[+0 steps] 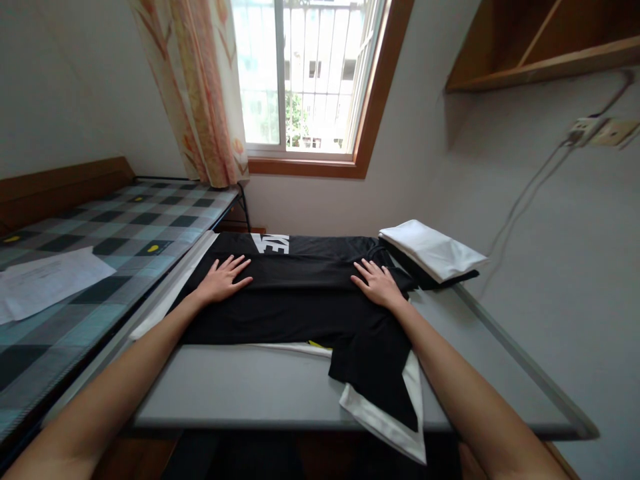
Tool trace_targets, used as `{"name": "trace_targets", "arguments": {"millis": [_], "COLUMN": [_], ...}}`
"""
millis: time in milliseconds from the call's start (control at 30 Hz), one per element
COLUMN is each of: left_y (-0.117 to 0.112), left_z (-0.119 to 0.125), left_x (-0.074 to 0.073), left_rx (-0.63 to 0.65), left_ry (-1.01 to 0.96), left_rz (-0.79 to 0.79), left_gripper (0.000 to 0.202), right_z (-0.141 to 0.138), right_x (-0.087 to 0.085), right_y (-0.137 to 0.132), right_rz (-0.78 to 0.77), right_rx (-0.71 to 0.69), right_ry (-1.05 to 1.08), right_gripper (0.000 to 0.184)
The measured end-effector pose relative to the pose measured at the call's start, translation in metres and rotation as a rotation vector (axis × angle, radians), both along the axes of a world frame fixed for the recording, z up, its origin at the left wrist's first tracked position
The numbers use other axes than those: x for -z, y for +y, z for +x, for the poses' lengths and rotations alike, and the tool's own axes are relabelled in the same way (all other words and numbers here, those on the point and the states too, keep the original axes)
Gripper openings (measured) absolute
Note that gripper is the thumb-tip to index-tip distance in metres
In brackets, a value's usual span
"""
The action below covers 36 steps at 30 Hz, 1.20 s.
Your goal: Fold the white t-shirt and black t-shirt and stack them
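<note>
A black T-shirt (300, 293) with white lettering lies spread across a grey table (240, 387). One sleeve hangs toward the near edge over a white garment (385, 427) underneath. My left hand (223, 279) lies flat on the shirt's left side, fingers spread. My right hand (377, 283) rests flat on its right side, fingers stretched out. Neither hand holds anything.
A folded white garment (433, 250) sits on a dark one at the table's far right corner. A bed with a checked cover (100, 240) and a white sheet of paper (45, 280) stands to the left. A window, curtain and wall shelf are beyond.
</note>
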<state>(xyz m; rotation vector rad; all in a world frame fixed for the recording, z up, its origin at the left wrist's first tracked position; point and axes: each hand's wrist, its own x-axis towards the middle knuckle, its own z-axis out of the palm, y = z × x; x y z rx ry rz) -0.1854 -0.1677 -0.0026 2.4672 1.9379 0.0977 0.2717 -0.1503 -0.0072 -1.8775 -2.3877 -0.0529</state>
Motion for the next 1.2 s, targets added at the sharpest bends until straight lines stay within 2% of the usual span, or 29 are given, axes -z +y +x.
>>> {"name": "trace_targets", "arguments": {"millis": [233,533,667,767,867,1033,1200], "left_y": [-0.02,-0.068,-0.077,-0.073,-0.058,-0.024,-0.003], "left_z": [0.0,-0.003,-0.006,-0.006,0.0,0.022,0.034], "left_x": [0.0,0.001,0.002,-0.002,-0.009,-0.017,-0.01], "left_rx": [0.003,0.033,0.029,0.003,-0.049,-0.048,-0.097], "left_ry": [0.011,0.015,0.005,-0.023,-0.041,-0.08,-0.099], "left_rz": [-0.002,-0.004,-0.018,-0.015,0.057,0.117,0.164], "left_gripper": [0.07,0.071,0.071,0.067,0.061,0.053,0.048], "right_z": [0.0,0.006,0.007,0.003,-0.012,-0.062,-0.101], "right_x": [-0.002,0.005,0.002,-0.005,-0.012,-0.027,-0.045], "right_y": [-0.015,-0.067,-0.08,-0.076,-0.064,-0.037,-0.015], "right_rz": [-0.007,0.044,0.025,0.013,0.07,0.073,0.026], "right_rx": [-0.009,-0.036,-0.033,-0.027,-0.048,-0.168,-0.142], "right_ry": [-0.037,-0.045,-0.037,-0.011,0.026,0.073,-0.024], "right_gripper": [0.066,0.065,0.065,0.067,0.065,0.053,0.036]}}
